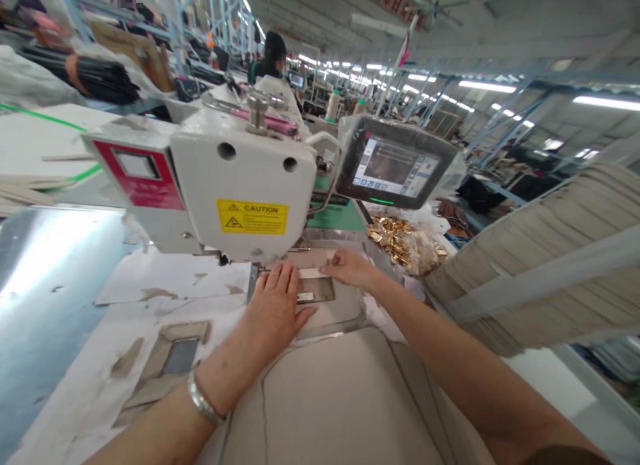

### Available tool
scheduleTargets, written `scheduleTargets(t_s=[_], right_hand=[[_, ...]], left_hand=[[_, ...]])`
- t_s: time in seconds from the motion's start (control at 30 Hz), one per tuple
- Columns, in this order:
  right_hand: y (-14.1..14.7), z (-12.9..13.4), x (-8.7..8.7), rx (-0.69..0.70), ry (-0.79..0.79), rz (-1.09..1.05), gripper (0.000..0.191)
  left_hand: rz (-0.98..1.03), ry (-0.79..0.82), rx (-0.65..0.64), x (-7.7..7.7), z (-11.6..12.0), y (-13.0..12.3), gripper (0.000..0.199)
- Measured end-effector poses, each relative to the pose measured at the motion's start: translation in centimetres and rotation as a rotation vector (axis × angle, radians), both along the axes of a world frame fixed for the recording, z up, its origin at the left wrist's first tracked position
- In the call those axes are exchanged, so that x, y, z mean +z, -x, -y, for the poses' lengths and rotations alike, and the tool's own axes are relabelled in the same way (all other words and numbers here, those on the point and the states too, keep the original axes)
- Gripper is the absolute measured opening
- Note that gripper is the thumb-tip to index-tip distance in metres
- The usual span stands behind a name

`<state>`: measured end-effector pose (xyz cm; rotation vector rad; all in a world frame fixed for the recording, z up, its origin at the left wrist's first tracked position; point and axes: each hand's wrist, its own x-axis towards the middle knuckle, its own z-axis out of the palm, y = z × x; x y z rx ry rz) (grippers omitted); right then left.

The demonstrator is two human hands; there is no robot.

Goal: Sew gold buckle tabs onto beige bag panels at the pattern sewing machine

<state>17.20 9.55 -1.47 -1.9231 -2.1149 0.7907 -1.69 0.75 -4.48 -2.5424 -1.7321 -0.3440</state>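
Below the head of a white sewing machine point(245, 178), my left hand point(273, 305) lies flat, fingers stretched out, on a beige panel point(335, 315) with a rectangular opening. My right hand point(350, 268) is closed in a pinch at the right end of a pale strip point(309, 273), which runs along the upper edge of that opening. The strip's left end reaches my left fingertips. A small metal plate point(305, 297) shows inside the opening, close to my left thumb. Nearest me, a large beige piece point(345, 398) with dark edges spreads over the front of the work surface.
A control screen point(395, 162) stands right of the machine head. Gold metal parts point(395, 238) lie in plastic behind my right hand. Stacked beige pieces point(545, 252) rise at right. A taped frame point(175, 355) lies at left. A person point(273, 55) is farther back.
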Motion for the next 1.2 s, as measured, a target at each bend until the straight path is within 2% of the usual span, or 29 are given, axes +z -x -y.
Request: scheduleTargets(t_s=[0.1, 0.2, 0.37, 0.73, 0.93, 1.0, 1.13, 1.2], right_hand=[[-0.3, -0.5, 0.1, 0.004, 0.181, -0.072, 0.028], [0.0, -0.7, 1.0, -0.044, 0.274, -0.086, 0.027], [0.8, -0.1, 2.0, -0.089, 0.313, -0.127, 0.03], [-0.7, -0.7, 1.8, -0.123, 0.497, -0.243, 0.045], [-0.7, -0.3, 1.1, -0.111, 0.39, -0.25, 0.041], [-0.5, 0.0, 1.1, -0.108, 0.333, -0.193, 0.036], [0.2, 0.3, 2.1, -0.057, 0.09, -0.008, 0.027], [0.4, 0.5, 2.8, -0.058, 0.052, -0.063, 0.026]], left_hand=[[0.005, -0.021, -0.018, -0.1, -0.1, 0.0, 0.066], [0.007, -0.027, -0.03, -0.2, -0.1, 0.0, 0.063], [0.027, -0.056, -0.044, -0.4, -0.2, -0.1, 0.059], [0.032, -0.068, -0.05, 0.1, -0.2, -0.2, 0.058], [0.011, -0.046, -0.045, 0.4, -0.2, -0.3, 0.059], [0.015, -0.059, -0.051, 0.2, -0.2, -0.2, 0.058], [0.036, -0.101, -0.064, -0.1, -0.1, -0.1, 0.057], [0.048, -0.115, -0.068, -0.2, -0.1, -0.1, 0.057]])
